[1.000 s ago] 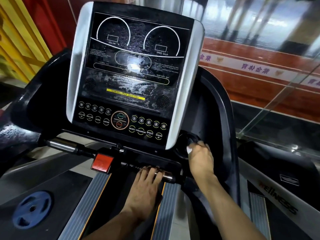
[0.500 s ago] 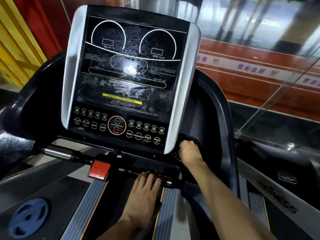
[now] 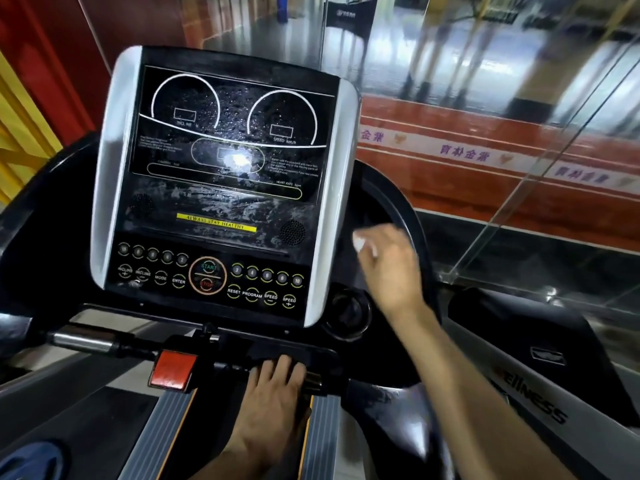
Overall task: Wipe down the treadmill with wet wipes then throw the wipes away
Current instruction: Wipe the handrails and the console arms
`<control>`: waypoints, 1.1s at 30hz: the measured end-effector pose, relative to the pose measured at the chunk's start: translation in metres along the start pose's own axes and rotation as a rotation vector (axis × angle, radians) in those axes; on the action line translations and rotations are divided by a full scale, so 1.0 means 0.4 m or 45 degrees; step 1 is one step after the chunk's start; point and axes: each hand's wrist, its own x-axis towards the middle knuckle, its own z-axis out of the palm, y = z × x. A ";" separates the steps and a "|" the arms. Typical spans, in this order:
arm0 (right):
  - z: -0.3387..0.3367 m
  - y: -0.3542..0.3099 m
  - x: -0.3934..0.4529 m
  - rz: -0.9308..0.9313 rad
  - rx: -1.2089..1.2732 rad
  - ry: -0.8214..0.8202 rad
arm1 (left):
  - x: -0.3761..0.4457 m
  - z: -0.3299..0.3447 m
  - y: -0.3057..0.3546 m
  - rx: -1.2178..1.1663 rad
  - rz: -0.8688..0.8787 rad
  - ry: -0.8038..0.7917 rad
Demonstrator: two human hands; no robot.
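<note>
At the far left we see a yellow ribbed wall [image 3: 20, 133] beside a red panel [image 3: 45, 46], and low in the corner a blue round weight plate [image 3: 31, 460], blurred. Next comes the treadmill console [image 3: 225, 181]: a flat black glossy face between two rounded silver side strips, with two white arc dials on top, a yellow sticker in the middle and small round buttons below. Its black surface is wet, with droplets and dull smeared streaks. Under the console a chrome and black handlebar [image 3: 86, 341] runs across, and a red rectangular safety tab [image 3: 173, 370] hangs from it.

Our left hand [image 3: 270, 403] rests on this bar to the right of the red tab, the fingers curled over its top.

Right of the console there is a round black cup holder [image 3: 348, 311] in the smooth black plastic frame. Above it our right hand [image 3: 391, 268] is blurred; its fingers are bent and pinch a small white crumpled wet wipe [image 3: 362, 244] close to the silver edge of the console. We cannot tell if the wipe touches the frame.

Further right stand a clear glass panel [image 3: 540, 188] and a second grey treadmill [image 3: 540, 403] with dark letters.
</note>
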 end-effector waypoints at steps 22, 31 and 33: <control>-0.039 0.209 0.097 -0.016 -0.149 -0.067 | 0.173 -0.043 0.056 -0.120 0.094 -0.054; -0.022 0.201 -0.180 0.226 -0.319 0.107 | 0.142 -0.017 0.064 -0.168 0.041 -0.036; -0.025 0.193 -0.244 0.252 -0.435 0.030 | 0.099 0.006 0.068 -0.148 0.055 -0.094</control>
